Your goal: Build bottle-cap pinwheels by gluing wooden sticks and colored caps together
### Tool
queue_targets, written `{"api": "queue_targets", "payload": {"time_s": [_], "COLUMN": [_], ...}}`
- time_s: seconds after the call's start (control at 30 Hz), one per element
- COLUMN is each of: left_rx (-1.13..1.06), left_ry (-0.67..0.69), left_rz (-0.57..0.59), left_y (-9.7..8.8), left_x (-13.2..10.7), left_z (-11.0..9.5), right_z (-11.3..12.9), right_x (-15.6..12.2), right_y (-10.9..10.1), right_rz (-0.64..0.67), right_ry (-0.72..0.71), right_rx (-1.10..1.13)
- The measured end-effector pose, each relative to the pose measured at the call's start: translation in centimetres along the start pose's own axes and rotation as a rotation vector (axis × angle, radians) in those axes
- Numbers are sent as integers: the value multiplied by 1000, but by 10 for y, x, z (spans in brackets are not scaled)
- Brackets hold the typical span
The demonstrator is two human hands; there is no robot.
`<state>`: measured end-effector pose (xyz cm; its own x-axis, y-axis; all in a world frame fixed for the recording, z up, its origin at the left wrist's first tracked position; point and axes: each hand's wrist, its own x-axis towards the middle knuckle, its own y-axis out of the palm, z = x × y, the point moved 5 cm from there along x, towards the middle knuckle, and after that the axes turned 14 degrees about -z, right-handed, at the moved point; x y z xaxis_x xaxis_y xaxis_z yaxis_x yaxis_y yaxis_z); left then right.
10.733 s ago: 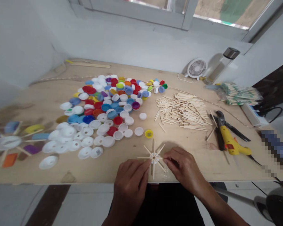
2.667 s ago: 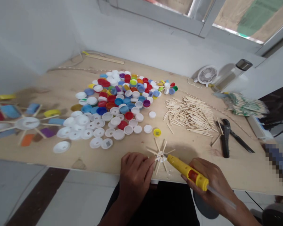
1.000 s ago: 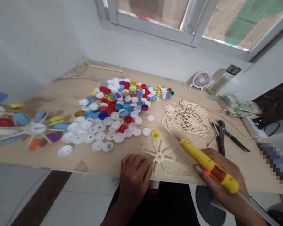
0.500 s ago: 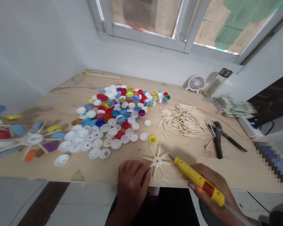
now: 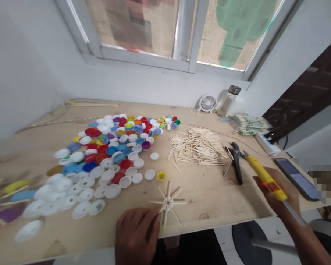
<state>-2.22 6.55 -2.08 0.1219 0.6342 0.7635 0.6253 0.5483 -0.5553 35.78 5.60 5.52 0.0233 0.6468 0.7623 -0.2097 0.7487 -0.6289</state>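
My left hand (image 5: pixel 138 233) is at the table's front edge, thumb and index finger closed on one stick of a small star (image 5: pixel 168 203). The star is a white bottle cap with several wooden sticks radiating from it, lying flat on the table. Out to the right, my right hand (image 5: pixel 285 191) grips a yellow hot glue pen (image 5: pixel 266 178), with a translucent stick coming out of its back end. The pen's dark tip points up and left, beside black-handled pliers (image 5: pixel 237 163). A yellow cap (image 5: pixel 161 176) sits just behind the star.
Many coloured bottle caps (image 5: pixel 118 149) cover the table's left half. Wooden sticks (image 5: pixel 201 145) lie heaped in the middle. A phone (image 5: pixel 298 178), a bag of sticks (image 5: pixel 251 125), a power strip (image 5: pixel 267 143), a small fan (image 5: pixel 207 103) and a bottle (image 5: pixel 229 99) stand or lie rightward.
My right hand has drawn the glue pen away from the star, rightward to beside the pliers. My left hand stays at the star. The view has turned right, bringing the phone into sight.
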Motion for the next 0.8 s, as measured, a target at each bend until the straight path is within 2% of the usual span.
{"api": "queue_targets", "payload": {"time_s": [0.17,0.3,0.4,0.53,0.6,0.8], "left_rx": [7,7,12,5,9,-18], "left_ry": [25,14,-13,-83,-122,-197], "left_rz": [18,7,1,23,21,10], "left_y": [1,0,-1,-2,-3,-5], "left_x": [-1,-1,0,3,5,4], "left_z": [0,0,-1,-5,-6,-4], "right_z": [-31,-43,-49,-57,-60,-56], "right_x": [-17,-13,-9,-14,-17,-19], "right_y": [30,40,45,50,50,42], "right_rz": [140,230,269,389,391,249], "right_ry": [-171,-257,-281,-304,-309,-234], "right_rx": [-36,-64,-62,-50,-47,17]}}
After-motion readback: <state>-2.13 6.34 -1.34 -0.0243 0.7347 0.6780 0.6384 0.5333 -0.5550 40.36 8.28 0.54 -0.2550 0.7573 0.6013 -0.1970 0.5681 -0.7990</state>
